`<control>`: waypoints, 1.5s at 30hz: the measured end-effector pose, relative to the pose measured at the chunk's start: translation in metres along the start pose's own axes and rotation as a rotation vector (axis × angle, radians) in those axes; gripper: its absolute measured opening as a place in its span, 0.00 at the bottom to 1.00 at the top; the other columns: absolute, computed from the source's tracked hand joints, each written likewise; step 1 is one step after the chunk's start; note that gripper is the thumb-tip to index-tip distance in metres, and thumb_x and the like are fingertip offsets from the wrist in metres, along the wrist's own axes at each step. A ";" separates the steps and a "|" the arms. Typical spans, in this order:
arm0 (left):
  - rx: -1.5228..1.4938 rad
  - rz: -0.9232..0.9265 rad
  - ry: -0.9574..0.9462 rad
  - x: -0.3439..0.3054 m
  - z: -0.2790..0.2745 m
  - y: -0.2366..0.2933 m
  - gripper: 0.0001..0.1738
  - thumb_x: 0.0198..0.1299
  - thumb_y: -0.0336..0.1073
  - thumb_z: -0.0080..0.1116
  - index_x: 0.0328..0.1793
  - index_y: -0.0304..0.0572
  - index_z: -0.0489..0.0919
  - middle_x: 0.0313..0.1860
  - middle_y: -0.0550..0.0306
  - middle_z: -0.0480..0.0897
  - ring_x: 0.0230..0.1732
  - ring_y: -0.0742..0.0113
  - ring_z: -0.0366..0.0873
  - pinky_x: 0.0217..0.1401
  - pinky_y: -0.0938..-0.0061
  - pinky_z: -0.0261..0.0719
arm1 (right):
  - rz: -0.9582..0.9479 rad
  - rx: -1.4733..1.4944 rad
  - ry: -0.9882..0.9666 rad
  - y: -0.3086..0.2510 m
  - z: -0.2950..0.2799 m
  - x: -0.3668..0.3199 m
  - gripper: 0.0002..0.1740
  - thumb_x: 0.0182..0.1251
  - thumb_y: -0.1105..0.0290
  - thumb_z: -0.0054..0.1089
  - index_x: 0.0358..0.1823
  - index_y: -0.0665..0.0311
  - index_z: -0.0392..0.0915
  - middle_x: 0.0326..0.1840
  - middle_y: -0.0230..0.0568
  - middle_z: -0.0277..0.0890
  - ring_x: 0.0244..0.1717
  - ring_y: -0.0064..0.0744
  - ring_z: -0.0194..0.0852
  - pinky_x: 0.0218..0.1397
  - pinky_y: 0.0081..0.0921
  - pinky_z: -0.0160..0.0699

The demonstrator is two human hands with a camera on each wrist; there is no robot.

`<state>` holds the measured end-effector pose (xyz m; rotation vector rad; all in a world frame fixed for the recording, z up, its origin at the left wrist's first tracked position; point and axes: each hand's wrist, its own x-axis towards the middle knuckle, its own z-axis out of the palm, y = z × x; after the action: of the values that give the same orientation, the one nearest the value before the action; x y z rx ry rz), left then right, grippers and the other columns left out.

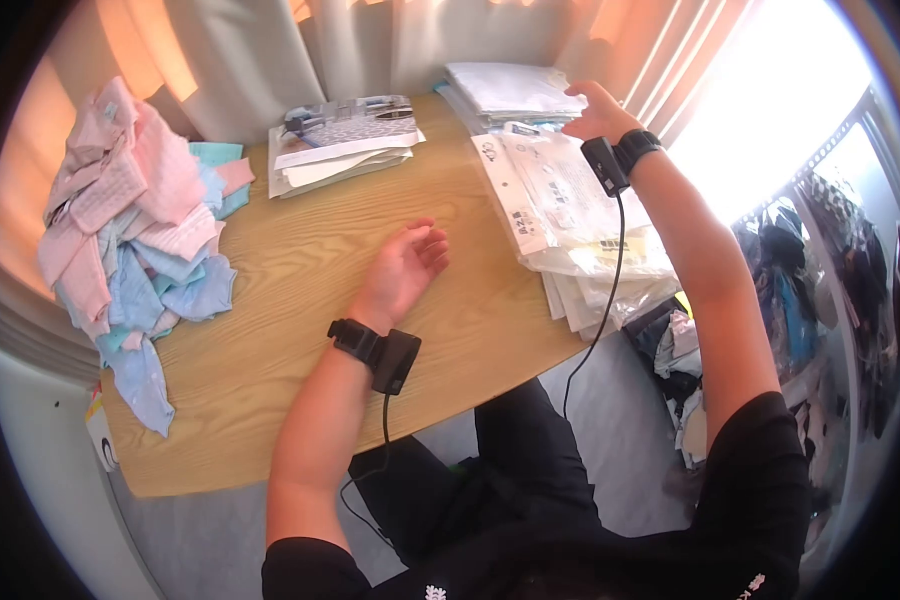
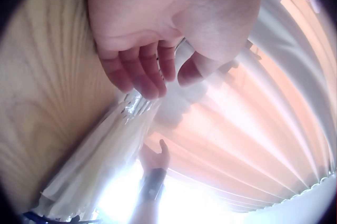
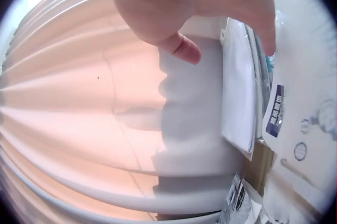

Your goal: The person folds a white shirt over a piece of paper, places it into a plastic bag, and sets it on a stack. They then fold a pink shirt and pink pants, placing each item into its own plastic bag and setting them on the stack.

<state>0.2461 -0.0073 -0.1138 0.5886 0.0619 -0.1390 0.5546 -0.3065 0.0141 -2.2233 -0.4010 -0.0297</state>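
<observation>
My left hand [image 1: 402,272] hovers over the middle of the wooden table [image 1: 300,400], palm turned inward and fingers loosely bent, with nothing in them. In the left wrist view its fingers [image 2: 139,79] hang relaxed, thumb apart. My right hand [image 1: 602,112] reaches to the back right, above a pile of clear plastic packaging bags [image 1: 560,200] with printed labels. Close by its fingers lies a stack of white folded packets [image 1: 505,92]. The right wrist view has the thumb [image 3: 187,50] spread away from the fingers, near the edge of the white packets [image 3: 239,92]; the hand holds nothing.
A heap of pink, blue and teal cloth garments [image 1: 135,220] covers the table's left end. Papers with a printed picture on top [image 1: 345,140] lie at the back. Curtains [image 1: 400,45] hang behind the table. Clothes [image 1: 780,260] hang at the right. Cables run from both wrist cameras.
</observation>
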 end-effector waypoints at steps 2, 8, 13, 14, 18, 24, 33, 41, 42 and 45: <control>-0.025 0.006 -0.040 0.006 -0.008 -0.005 0.11 0.70 0.34 0.55 0.56 0.44 0.77 0.44 0.57 0.84 0.46 0.66 0.83 0.54 0.67 0.82 | -0.318 -0.366 -0.051 0.007 0.004 0.006 0.44 0.47 0.71 0.82 0.67 0.59 0.68 0.45 0.46 0.76 0.43 0.35 0.79 0.46 0.31 0.81; -0.029 0.019 -0.002 0.012 -0.010 -0.010 0.09 0.70 0.34 0.56 0.54 0.46 0.78 0.44 0.57 0.84 0.46 0.66 0.83 0.54 0.67 0.82 | -0.181 -0.227 -0.149 0.000 0.028 0.022 0.48 0.40 0.74 0.84 0.66 0.60 0.68 0.32 0.36 0.76 0.31 0.26 0.76 0.36 0.24 0.80; -0.046 -0.015 -0.017 0.004 -0.004 -0.004 0.09 0.70 0.35 0.57 0.54 0.47 0.76 0.46 0.58 0.81 0.48 0.67 0.80 0.54 0.67 0.81 | -0.118 -0.089 -0.091 0.007 0.052 0.028 0.44 0.45 0.73 0.81 0.65 0.56 0.66 0.44 0.42 0.75 0.43 0.32 0.76 0.49 0.30 0.79; -0.045 -0.014 -0.022 0.006 -0.005 -0.005 0.10 0.70 0.35 0.57 0.54 0.47 0.76 0.46 0.59 0.81 0.49 0.67 0.80 0.55 0.67 0.80 | -0.220 -0.219 -0.084 0.007 0.052 0.027 0.43 0.45 0.73 0.81 0.65 0.56 0.66 0.46 0.42 0.75 0.45 0.33 0.75 0.52 0.30 0.78; -0.076 -0.022 -0.034 0.004 -0.005 -0.003 0.10 0.69 0.36 0.57 0.55 0.48 0.76 0.46 0.59 0.81 0.49 0.67 0.80 0.56 0.67 0.80 | -0.409 -0.467 -0.171 0.028 0.025 0.053 0.41 0.46 0.76 0.80 0.63 0.54 0.67 0.58 0.45 0.73 0.55 0.36 0.74 0.60 0.28 0.74; -0.072 -0.037 0.016 0.005 -0.006 -0.001 0.10 0.69 0.35 0.58 0.55 0.48 0.77 0.46 0.59 0.82 0.49 0.68 0.80 0.55 0.68 0.80 | -0.319 0.368 -0.149 -0.122 0.054 -0.119 0.28 0.69 0.74 0.53 0.71 0.65 0.67 0.64 0.40 0.73 0.68 0.32 0.69 0.70 0.30 0.66; 0.268 0.103 0.139 -0.010 -0.006 0.030 0.11 0.68 0.35 0.58 0.55 0.48 0.77 0.46 0.59 0.84 0.48 0.69 0.81 0.54 0.69 0.80 | -0.820 -0.054 -0.360 -0.119 0.152 -0.391 0.16 0.57 0.73 0.66 0.49 0.63 0.80 0.60 0.47 0.74 0.69 0.54 0.67 0.73 0.52 0.64; 2.138 0.994 0.708 -0.087 -0.004 0.287 0.12 0.56 0.32 0.59 0.47 0.38 0.81 0.47 0.43 0.79 0.52 0.43 0.78 0.58 0.57 0.77 | -0.605 -0.229 0.006 -0.099 0.191 -0.380 0.20 0.59 0.68 0.61 0.53 0.65 0.78 0.61 0.49 0.73 0.69 0.53 0.66 0.75 0.56 0.58; 2.473 1.067 0.709 -0.103 0.001 0.320 0.12 0.55 0.32 0.59 0.45 0.38 0.81 0.46 0.43 0.80 0.52 0.43 0.78 0.59 0.57 0.77 | -0.610 -0.227 0.015 -0.100 0.190 -0.379 0.20 0.59 0.68 0.61 0.54 0.65 0.78 0.61 0.50 0.73 0.69 0.53 0.66 0.75 0.55 0.58; 2.689 0.693 0.913 -0.138 0.008 0.370 0.24 0.58 0.42 0.58 0.60 0.43 0.80 0.56 0.43 0.77 0.60 0.44 0.74 0.66 0.52 0.71 | -0.605 -0.237 0.022 -0.096 0.193 -0.378 0.22 0.58 0.67 0.60 0.54 0.65 0.78 0.62 0.50 0.73 0.69 0.53 0.66 0.75 0.55 0.58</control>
<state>0.1643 0.3085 0.1093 3.2577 0.5892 0.9768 0.1454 -0.2068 -0.0957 -2.2443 -1.0906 -0.4420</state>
